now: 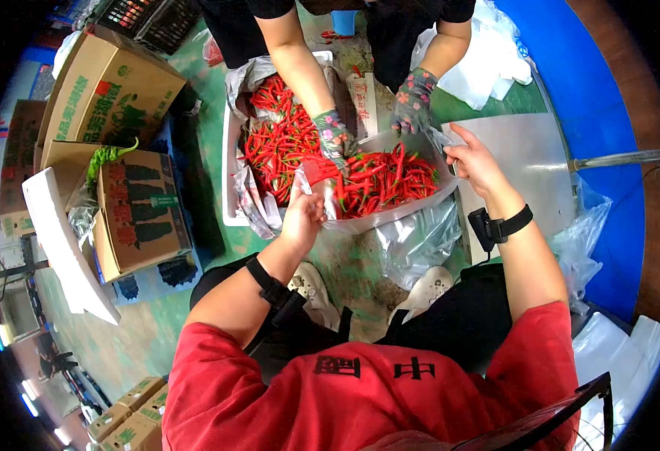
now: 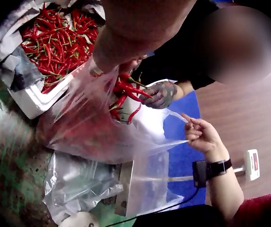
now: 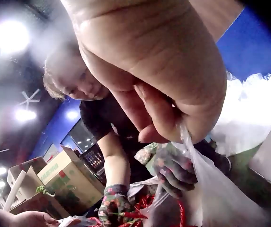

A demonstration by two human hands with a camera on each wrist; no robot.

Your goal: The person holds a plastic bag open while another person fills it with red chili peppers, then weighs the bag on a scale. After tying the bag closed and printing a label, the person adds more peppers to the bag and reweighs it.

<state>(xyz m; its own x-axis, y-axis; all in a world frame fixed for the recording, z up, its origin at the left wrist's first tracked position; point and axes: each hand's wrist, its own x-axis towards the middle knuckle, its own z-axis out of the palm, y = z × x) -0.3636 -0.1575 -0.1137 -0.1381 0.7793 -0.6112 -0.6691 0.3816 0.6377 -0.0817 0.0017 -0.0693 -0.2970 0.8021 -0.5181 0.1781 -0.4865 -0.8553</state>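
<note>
A clear plastic bag (image 1: 401, 216) with red chili peppers (image 1: 390, 180) inside hangs between my two hands. My left hand (image 1: 304, 218) pinches its left edge with curled fingers. The right hand (image 1: 474, 160) grips the opposite edge, raised a little; in the right wrist view, thumb and fingers (image 3: 159, 113) clamp the gathered plastic. Opposite me, a person in flowered gloves reaches over: one gloved hand (image 1: 335, 139) is among the chilies at the bag's mouth, the other glove (image 1: 414, 101) is near the right rim. In the left wrist view, chilies (image 2: 126, 92) lie by that person's glove (image 2: 160, 94).
A white foam box (image 1: 231, 180) lined with newspaper holds more chilies at left. Cardboard boxes (image 1: 138, 210) stand further left. A metal plate (image 1: 522, 165) lies at right, beside white plastic (image 1: 488, 64). Another plastic bag (image 1: 420, 240) lies on the green floor by my shoes.
</note>
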